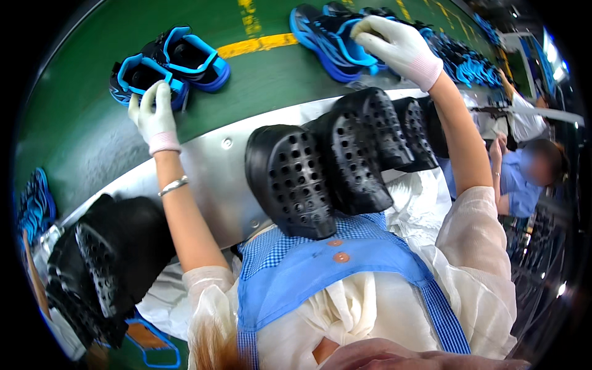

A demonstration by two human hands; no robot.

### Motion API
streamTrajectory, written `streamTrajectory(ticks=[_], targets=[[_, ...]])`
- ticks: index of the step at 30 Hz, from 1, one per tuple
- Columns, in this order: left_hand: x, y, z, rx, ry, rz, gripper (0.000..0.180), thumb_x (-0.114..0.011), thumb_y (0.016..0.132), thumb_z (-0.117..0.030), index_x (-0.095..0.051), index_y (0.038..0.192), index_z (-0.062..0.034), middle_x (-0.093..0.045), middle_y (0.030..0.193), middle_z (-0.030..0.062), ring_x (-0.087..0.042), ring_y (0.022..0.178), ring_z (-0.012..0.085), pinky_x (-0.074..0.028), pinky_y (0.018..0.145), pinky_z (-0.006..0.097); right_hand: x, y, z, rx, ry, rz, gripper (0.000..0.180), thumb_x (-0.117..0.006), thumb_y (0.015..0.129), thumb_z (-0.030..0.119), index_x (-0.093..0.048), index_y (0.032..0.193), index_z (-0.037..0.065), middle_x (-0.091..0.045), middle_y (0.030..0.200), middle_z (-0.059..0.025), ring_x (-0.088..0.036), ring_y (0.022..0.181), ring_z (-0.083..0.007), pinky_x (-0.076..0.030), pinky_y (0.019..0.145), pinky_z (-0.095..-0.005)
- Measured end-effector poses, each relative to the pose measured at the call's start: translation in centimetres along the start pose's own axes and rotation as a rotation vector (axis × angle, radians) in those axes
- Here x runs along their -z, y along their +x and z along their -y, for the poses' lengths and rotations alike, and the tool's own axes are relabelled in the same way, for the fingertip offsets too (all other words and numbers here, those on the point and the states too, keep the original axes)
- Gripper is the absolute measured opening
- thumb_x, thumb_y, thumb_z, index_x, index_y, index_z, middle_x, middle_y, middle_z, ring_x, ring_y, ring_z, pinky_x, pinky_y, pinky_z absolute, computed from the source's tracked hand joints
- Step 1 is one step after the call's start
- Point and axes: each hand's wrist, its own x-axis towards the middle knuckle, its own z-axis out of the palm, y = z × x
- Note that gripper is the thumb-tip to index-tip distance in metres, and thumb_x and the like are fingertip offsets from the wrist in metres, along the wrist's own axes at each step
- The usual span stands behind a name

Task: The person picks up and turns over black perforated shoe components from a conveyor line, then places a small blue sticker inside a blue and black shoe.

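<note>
Both my hands wear white gloves with pink cuffs. My left hand [153,114] is at the collar of a black and blue sneaker [120,86], fingers stretched and apart, and it seems to touch the rim. Right beside that shoe stands its twin, another black and blue sneaker [213,75]. On the right, my right hand [398,52] bends its fingers together at the collar of a third sneaker [324,46]; what its fingertips pinch is partly hidden. These shoes stand on the green surface [259,80], their openings facing up.
A metal edge [216,163] runs between me and the green surface. Black perforated moulded pieces [293,179] line it, with more black pieces [117,253] at lower left. A row of blue-black shoes [462,58] extends to the far right. A co-worker [518,179] is at right.
</note>
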Motion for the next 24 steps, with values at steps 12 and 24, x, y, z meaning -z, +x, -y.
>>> streamTrajectory(ticks=[12, 24], targets=[[-3.7, -1.0, -10.3, -0.711, 0.692, 0.208, 0.045, -0.070, 0.075, -0.043, -0.065, 0.111, -0.0165, -0.054, 0.124, 0.0108, -0.045, 0.119, 0.0317, -0.035, 0.101, 0.043, 3.3, -7.3, -10.1, -0.280, -0.083, 0.009, 0.024, -0.056, 0.088, 0.024, -0.062, 0.095, 0.002, -0.061, 0.073, -0.0068, -0.058, 0.066, -0.0134, -0.048, 0.066, -0.0274], [-3.7, 4.5, -9.9, -0.470, 1.193, 0.339, 0.055, -0.064, 0.076, -0.046, -0.055, 0.127, -0.0263, -0.047, 0.137, 0.0022, -0.042, 0.125, 0.0309, -0.034, 0.103, 0.042, 5.1, -11.9, -6.6, -0.005, -0.190, -0.122, 0.015, -0.057, 0.086, 0.017, -0.062, 0.091, 0.004, -0.061, 0.085, -0.0101, -0.060, 0.079, -0.0259, -0.048, 0.071, -0.0323]])
